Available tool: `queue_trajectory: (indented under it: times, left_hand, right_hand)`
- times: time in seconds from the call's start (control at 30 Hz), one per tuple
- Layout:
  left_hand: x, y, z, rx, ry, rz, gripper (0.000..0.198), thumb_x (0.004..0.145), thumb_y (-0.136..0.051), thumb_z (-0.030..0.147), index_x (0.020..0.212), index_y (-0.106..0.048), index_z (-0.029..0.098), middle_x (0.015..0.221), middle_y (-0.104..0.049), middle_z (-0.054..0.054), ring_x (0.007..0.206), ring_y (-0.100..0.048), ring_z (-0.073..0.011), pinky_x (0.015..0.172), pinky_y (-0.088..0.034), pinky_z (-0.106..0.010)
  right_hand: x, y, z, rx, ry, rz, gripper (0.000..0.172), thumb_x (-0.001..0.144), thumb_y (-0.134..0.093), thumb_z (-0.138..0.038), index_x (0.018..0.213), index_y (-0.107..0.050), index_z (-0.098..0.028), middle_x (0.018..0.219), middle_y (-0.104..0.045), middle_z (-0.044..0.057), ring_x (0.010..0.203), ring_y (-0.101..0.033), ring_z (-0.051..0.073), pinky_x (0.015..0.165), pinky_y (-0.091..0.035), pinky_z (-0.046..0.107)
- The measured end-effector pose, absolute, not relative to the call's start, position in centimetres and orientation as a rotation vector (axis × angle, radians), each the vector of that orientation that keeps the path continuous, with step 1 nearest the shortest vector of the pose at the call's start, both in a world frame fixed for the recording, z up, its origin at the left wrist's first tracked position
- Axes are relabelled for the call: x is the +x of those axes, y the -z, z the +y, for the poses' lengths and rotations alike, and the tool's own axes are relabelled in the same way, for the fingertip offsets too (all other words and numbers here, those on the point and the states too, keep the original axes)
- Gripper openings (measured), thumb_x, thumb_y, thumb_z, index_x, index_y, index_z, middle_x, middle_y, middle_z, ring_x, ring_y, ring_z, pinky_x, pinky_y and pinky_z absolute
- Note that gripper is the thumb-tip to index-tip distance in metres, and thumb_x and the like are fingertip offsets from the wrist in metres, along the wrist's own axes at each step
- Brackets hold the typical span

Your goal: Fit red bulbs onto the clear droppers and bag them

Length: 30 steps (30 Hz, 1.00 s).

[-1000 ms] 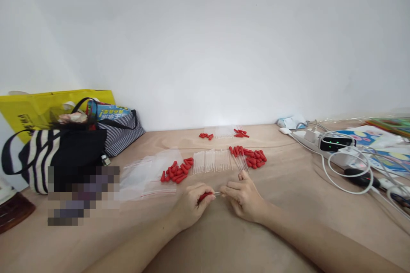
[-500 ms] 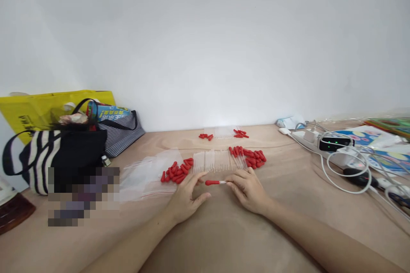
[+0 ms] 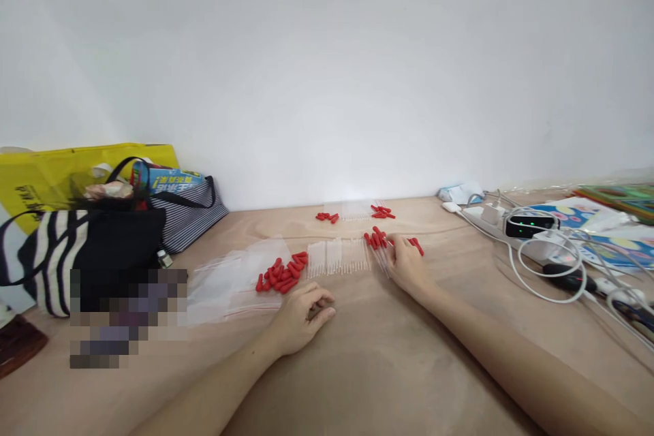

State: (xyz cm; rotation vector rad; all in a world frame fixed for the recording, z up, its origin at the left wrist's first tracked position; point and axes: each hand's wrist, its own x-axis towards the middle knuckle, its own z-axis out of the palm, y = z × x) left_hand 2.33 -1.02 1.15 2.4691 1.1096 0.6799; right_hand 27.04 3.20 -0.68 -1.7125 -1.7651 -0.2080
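My left hand (image 3: 301, 313) rests on the beige tabletop (image 3: 357, 368) with its fingers curled in; nothing shows in it. Just beyond it lies a pile of red rubber caps (image 3: 281, 274). My right hand (image 3: 406, 264) reaches forward, palm down, onto a second pile of red caps (image 3: 377, 238). Its fingers are bent together at the right end of a row of clear thin tubes (image 3: 338, 255). What they grip is hidden. A smaller set of tubes and caps (image 3: 357, 212) lies near the wall.
Clear zip bags (image 3: 229, 279) lie left of the caps. A striped tote (image 3: 66, 252) and a yellow bag (image 3: 61, 174) stand at the left. At the right are a power strip (image 3: 531, 225), tangled white cables (image 3: 556, 266) and printed sheets (image 3: 613, 218).
Both hands held a red-capped tube together; my left hand let go and curled on the table. My right hand carried the tube forward to the right-hand pile, where it is no longer visible.
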Motion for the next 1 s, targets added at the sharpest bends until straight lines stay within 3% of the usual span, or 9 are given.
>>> queue_trajectory:
  times: [0.27,0.6,1.0]
  left_hand:
    - [2.3,-1.0,-0.9,2.476,-0.674,1.095,0.013,0.078,-0.052,0.022,0.085,-0.061,0.017,0.078,-0.057,-0.003,0.071,-0.054,-0.0136,0.063,-0.044,-0.023]
    - [2.3,-1.0,-1.0,2.486,-0.680,1.116,0.013,0.077,-0.052,0.024,0.084,-0.061,0.018,0.078,-0.058,-0.003,0.071,-0.054,-0.0140,0.063,-0.043,-0.024]
    - [2.4,-1.2,-1.1,2.488,-0.643,1.128,0.012,0.078,-0.051,0.023,0.084,-0.061,0.017,0.079,-0.057,-0.004,0.072,-0.054,-0.0138,0.064,-0.044,-0.023]
  right_hand:
    - [24.5,0.1,4.5,-1.911,0.319,-1.923,0.022,0.080,-0.038,-0.012,0.090,-0.057,-0.014,0.089,-0.061,0.011,0.079,-0.055,0.021,0.068,-0.027,0.031]
    - [24.4,0.6,3.5,-1.852,0.384,-1.893,0.026,0.082,-0.041,-0.030,0.089,-0.063,-0.019,0.085,-0.062,0.011,0.086,-0.050,0.024,0.073,-0.023,0.036]
    - [23.3,-0.1,3.4,-1.971,0.303,-1.905,0.026,0.078,-0.042,-0.025,0.075,-0.065,-0.013,0.081,-0.065,0.014,0.079,-0.054,0.025,0.072,-0.023,0.038]
